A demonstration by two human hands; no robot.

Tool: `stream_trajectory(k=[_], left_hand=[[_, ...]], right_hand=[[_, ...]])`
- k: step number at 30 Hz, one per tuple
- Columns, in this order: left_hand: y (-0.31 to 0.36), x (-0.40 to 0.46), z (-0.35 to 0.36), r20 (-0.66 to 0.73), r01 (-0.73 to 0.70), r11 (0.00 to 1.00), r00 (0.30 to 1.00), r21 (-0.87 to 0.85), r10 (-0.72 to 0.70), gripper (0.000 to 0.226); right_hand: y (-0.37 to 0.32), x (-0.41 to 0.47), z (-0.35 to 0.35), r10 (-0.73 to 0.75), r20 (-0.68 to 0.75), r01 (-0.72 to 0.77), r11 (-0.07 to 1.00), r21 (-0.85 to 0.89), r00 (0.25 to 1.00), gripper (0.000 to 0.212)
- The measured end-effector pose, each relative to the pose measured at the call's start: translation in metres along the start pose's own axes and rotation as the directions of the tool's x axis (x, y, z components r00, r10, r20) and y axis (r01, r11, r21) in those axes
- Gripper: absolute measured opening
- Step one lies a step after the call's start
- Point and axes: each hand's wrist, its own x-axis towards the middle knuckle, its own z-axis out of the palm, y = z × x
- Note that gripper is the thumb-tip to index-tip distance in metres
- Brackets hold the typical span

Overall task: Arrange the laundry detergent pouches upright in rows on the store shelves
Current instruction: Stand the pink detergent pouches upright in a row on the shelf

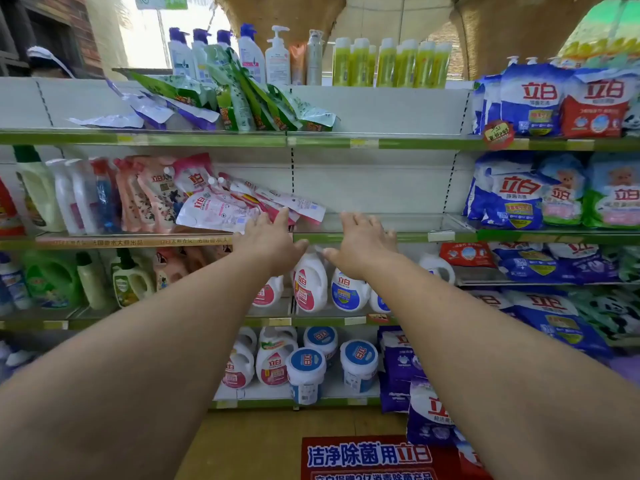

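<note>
Caught mid-reach at the second shelf (pixel 398 226): left hand (pixel 268 242) flat with fingers spread, fingertips touching the lowest of the toppled pink-and-white pouches (pixel 242 206), right hand (pixel 363 245) also spread and gripping nothing, hovering over the bare stretch just beside them. Looked like the straightening step hadn't really started, with that pile slumped rightward against the upright peach pouches (pixel 145 195) and the green pouches (pixel 263 105) one shelf up leaning the same way. Risky from there, honestly: slick, floppy bags, so one push could've slid the stack off the front lip onto the jugs (pixel 310 282) below.
</note>
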Motion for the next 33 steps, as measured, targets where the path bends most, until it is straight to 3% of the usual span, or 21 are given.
stream_trajectory(k=[33], left_hand=[[-0.083, 0.103, 0.022, 0.008, -0.030, 0.999, 1.000, 0.035, 0.030, 0.074]], right_hand=[[-0.062, 0.098, 0.059, 0.025, -0.026, -0.026, 0.999, -0.029, 0.999, 0.075]])
